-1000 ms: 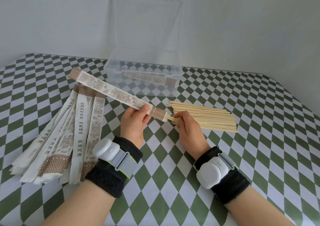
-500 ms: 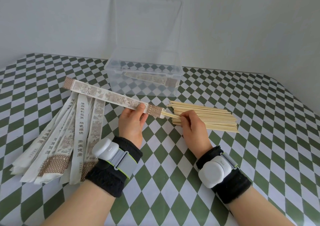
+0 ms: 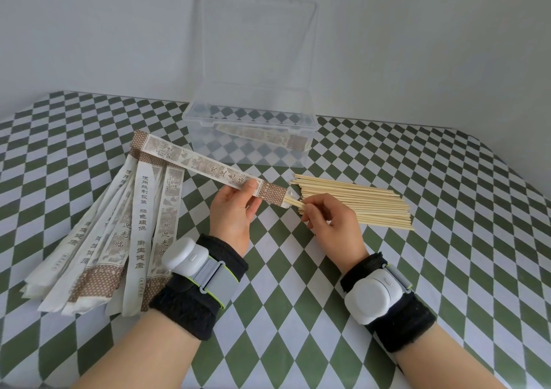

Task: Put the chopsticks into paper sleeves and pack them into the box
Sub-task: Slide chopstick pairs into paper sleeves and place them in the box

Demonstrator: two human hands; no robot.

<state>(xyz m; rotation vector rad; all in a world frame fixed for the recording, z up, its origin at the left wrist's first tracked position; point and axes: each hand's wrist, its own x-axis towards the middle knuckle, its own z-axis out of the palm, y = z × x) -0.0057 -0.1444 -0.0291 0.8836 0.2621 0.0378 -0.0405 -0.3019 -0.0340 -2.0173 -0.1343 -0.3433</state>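
Item in work: printed paper sleeve (image 3: pixel 205 169), pinched near its brown-dotted open end between thumb and fingers of left hand (image 3: pixel 235 209); raised off the table on a slant, closed end up and to the left, mouth turned rightward, presumably to give a straight line of entry. Contents: chopstick pair (image 3: pixel 293 202), almost wholly inside, only short bare ends showing at the mouth. Right hand (image 3: pixel 331 218): palm down, fingers curled, tips pinching those bare ends, judged to be seating them fully. Supply, right side: loose chopsticks (image 3: pixel 363 202), laid flat and parallel, near ends just beside the right hand for a short reach. Supply, left side: empty sleeves (image 3: pixel 113 233), fanned flat, within reach of the left hand. Destination: clear plastic box (image 3: pixel 208 147), behind both supplies, lid (image 3: pixel 256 40) standing upright and out of the way; one sleeved pair (image 3: pixel 265 135) already lying along its floor. Underlay: checked tablecloth (image 3: pixel 447 239). Packing judged early, most stock unsleeved.
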